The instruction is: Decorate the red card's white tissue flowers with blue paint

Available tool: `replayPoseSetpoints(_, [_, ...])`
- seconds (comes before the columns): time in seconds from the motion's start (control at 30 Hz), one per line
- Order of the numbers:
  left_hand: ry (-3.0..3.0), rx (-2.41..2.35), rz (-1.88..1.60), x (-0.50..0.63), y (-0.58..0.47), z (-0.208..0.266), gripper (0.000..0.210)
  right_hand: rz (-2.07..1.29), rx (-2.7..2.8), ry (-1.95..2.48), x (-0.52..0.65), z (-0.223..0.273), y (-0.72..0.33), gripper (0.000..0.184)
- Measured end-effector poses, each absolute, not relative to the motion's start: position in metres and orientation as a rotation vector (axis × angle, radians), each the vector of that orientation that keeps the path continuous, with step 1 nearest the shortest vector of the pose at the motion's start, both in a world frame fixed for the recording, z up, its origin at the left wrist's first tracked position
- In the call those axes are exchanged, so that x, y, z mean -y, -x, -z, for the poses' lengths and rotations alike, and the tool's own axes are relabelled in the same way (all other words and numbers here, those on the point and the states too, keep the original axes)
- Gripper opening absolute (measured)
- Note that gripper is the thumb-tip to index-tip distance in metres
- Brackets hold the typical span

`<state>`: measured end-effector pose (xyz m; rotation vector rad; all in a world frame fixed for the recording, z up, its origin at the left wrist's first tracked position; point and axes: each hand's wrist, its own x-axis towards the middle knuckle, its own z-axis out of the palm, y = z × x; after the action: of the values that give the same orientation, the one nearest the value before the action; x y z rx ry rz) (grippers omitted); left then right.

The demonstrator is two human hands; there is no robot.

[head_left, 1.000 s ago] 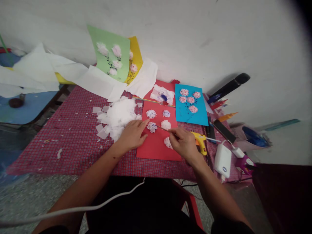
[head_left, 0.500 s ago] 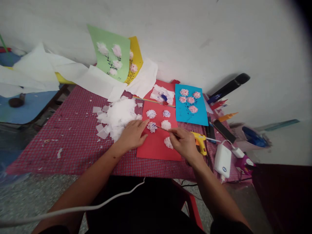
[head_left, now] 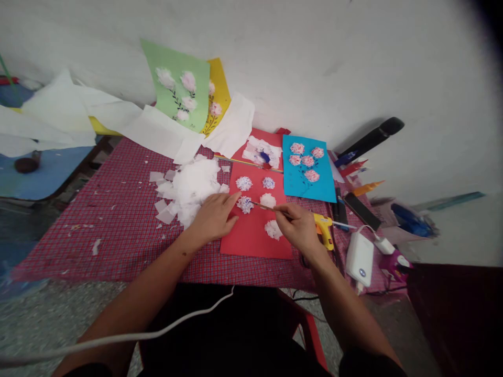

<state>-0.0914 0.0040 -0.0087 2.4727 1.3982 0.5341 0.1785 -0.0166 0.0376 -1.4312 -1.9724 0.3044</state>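
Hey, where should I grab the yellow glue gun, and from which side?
Probably by the handle of the yellow glue gun, coming from your own side: the handle points toward you, while the white rod juts out rightward. The gun's left end sits close to your right hand, leaving less room there.

No legible text, brands or numbers. Unreadable marks only:
- green card (head_left: 178,65), desk's (head_left: 118,225) back edge: tiny dark scribble, card's lower right corner
- blue card (head_left: 325,173), back edge, right of middle: faint scribble, lower left
- white power bank (head_left: 359,252), near front right corner: round dark emblem (head_left: 362,272), pale mark inside, can't make it out
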Motion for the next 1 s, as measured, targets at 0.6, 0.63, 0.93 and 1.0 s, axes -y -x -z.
replayPoseSetpoints(0.6, [-2.466,-1.399,-0.54,-0.004,0.091,0.007,0.066,-0.507,1.807,1.513,0.019,-0.04,-0.185,0.02])
replayPoseSetpoints(0.63, [-2.467,-1.397,-0.542,-0.004,0.092,0.008,0.066,-0.512,1.802,1.517,0.019,-0.04,-0.185,0.02])
replayPoseSetpoints(0.93, [-2.466,-1.398,-0.546,-0.003,0.091,0.008,0.067,-0.518,1.771,1.499,0.022,-0.051,-0.185,0.017])
replayPoseSetpoints(1.0, [-2.462,-1.402,-0.54,-0.003,0.091,0.008,0.066,-0.507,1.773,1.486,0.023,-0.052,-0.185,0.017])
